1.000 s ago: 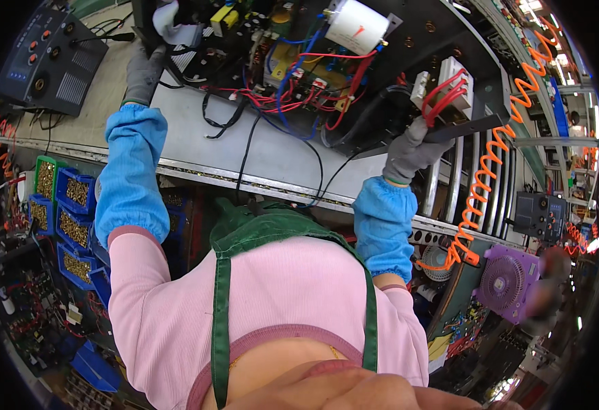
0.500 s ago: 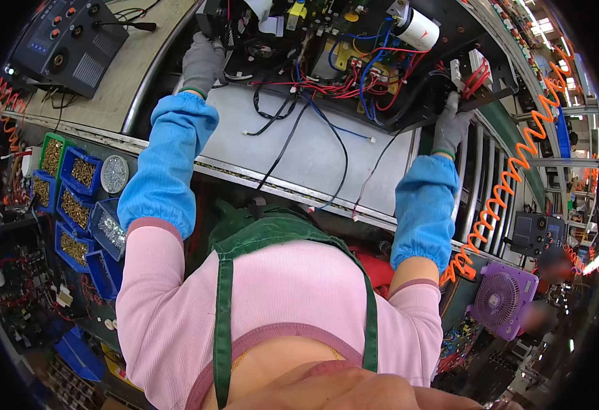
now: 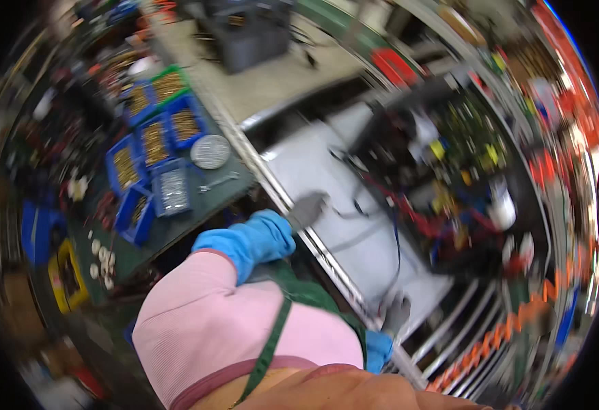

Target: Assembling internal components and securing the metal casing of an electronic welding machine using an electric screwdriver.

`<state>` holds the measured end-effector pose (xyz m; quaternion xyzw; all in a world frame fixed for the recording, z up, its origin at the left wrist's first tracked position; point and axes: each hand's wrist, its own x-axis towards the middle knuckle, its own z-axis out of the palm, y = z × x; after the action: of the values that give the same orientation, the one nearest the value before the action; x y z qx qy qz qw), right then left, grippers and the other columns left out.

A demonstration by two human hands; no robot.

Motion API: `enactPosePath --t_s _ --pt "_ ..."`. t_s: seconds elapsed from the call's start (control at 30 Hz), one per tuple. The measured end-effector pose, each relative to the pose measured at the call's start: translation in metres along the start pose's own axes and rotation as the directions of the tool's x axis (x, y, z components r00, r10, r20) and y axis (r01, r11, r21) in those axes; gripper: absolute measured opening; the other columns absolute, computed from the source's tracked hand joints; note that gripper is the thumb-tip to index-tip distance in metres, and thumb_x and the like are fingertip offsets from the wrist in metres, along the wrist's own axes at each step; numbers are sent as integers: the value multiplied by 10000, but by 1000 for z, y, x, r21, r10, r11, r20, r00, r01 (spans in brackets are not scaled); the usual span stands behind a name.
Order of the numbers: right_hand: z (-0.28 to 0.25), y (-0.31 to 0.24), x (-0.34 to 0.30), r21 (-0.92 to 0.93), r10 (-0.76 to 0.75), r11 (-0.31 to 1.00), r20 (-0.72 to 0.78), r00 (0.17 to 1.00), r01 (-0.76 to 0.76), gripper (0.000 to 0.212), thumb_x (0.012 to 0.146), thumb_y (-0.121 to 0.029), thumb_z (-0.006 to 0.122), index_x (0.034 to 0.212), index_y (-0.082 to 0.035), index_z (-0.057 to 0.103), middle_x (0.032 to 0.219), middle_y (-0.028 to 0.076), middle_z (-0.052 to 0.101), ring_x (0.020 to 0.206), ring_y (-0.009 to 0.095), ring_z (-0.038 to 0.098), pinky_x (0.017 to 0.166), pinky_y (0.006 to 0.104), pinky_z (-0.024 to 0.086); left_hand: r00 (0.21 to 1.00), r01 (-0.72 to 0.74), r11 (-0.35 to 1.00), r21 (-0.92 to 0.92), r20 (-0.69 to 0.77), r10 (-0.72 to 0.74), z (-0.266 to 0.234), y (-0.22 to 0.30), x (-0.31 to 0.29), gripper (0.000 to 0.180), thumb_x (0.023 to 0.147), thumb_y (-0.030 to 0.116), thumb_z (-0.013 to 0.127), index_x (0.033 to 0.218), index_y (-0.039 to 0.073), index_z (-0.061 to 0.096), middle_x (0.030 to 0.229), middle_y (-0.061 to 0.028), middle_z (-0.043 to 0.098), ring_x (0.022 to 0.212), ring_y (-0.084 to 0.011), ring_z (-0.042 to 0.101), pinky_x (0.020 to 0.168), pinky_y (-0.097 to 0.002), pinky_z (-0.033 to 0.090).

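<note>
Grey-gloved, our left hand (image 3: 307, 209) and right hand (image 3: 396, 313) rest on the white metal tray's (image 3: 313, 164) near edge. We should grip evenly; blur hides how the fingers are set.

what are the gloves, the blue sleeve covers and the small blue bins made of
Gloves on the left hand and right hand: grey, matte, probably knit fabric; blur hides the weave. Blue sleeve cover: soft wrinkled cloth, gathered at the cuff. Blue bins: likely moulded plastic, with rigid, even-coloured walls.

Both hands wear matt grey knit gloves, left hand (image 3: 307, 208) and right hand (image 3: 396, 312), under blue cloth sleeve covers (image 3: 250, 240). The workbench edge rail (image 3: 327, 254) looks like shiny metal, the blue parts bins (image 3: 150, 150) like glossy plastic
</note>
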<state>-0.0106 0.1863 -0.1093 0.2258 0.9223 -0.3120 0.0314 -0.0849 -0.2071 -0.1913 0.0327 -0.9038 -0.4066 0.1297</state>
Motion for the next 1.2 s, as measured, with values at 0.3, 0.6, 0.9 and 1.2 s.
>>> enactPosePath --t_s 0.3,0.6,0.9,1.2 --pt "36 -63 0 11 18 1000 76 997 -19 465 783 -173 627 1160 61 487 1007 228 595 918 304 586 804 361 453 996 77 997 15 40 -78 -50 22 -6 242 838 189 524 1040 76 592 984 -134 606 914 -317 582 815 -388 470" --pt "42 -52 3 -2 -39 999 -19 999 39 377 795 -147 623 1103 34 500 1027 216 565 900 310 574 793 379 455 999 33 997 67 9 -34 -51 31 -6 205 850 203 523 1001 80 586 913 -119 593 838 -305 594 745 -392 488" --pt "40 -56 -1 27 -14 1000 -16 1000 14 349 800 -127 617 1089 35 504 1035 219 566 894 308 577 787 370 458 1000 27 995 92 8 -28 -45 27 -7 197 846 195 526 1001 88 584 895 -115 588 814 -310 596 723 -396 494" --pt "41 -54 0 24 -7 1000 -40 999 8 340 789 -143 617 1073 16 521 1029 210 578 875 300 584 778 369 461 999 32 994 101 16 -34 -46 29 -7 198 842 193 526 1002 91 582 911 -114 585 815 -308 598 725 -400 492"
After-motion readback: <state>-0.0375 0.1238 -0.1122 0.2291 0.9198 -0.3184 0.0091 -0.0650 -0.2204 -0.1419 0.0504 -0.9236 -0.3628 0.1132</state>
